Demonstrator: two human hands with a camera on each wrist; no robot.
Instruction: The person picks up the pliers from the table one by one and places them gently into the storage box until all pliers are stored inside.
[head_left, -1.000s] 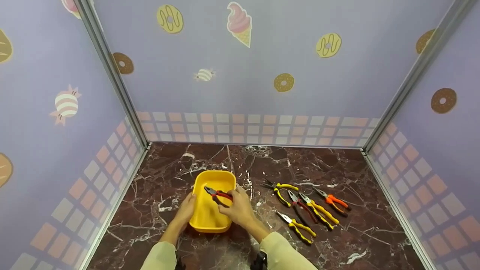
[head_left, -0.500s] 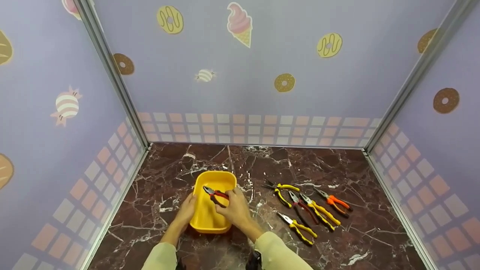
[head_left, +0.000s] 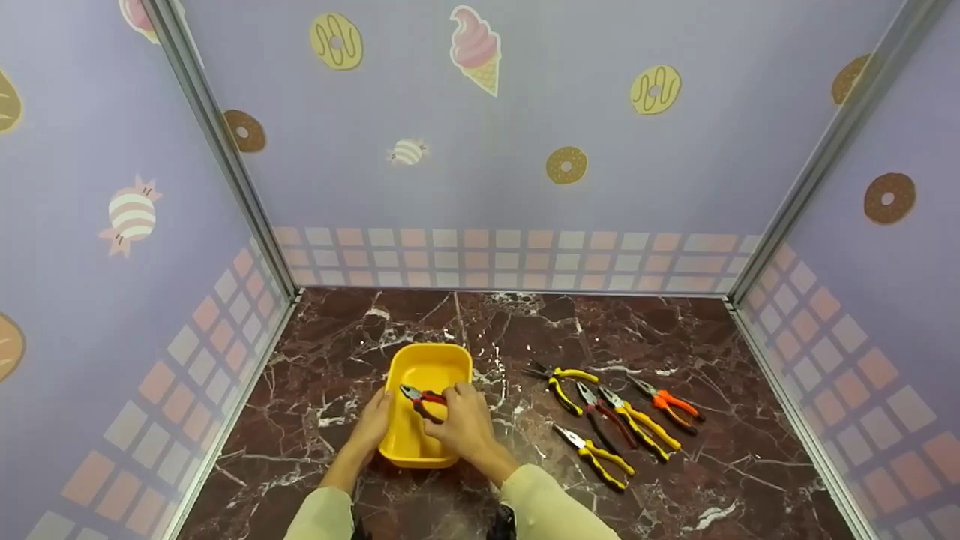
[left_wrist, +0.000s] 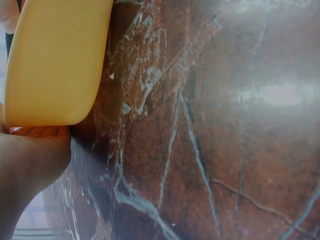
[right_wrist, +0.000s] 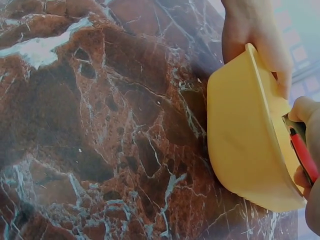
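A yellow plastic tub (head_left: 410, 439) stands on the marbled surface. My left hand (head_left: 373, 421) holds its left side, the thumb over the rim and the fingers along the outer wall, as the right wrist view shows. My right hand (head_left: 465, 426) grips combination pliers (head_left: 417, 397) with red and black handles over the tub. Their metal nose points left and away from me, and part of the handles is hidden by the fingers. In the right wrist view, the red handle (right_wrist: 303, 154) shows beside the tub's rim.
To the right lie several other pliers: a yellow-and-black pair (head_left: 564, 380), a dark red pair (head_left: 600, 412), long-nose pliers (head_left: 592, 454), yellow combination pliers (head_left: 639, 421) and an orange pair (head_left: 666, 401). Patterned walls (head_left: 480, 255) enclose the surface at the back and both sides.
My right hand has moved a little left and toward me, taking the pliers farther over the tub. The left hand keeps its hold, and the tub stays in place.
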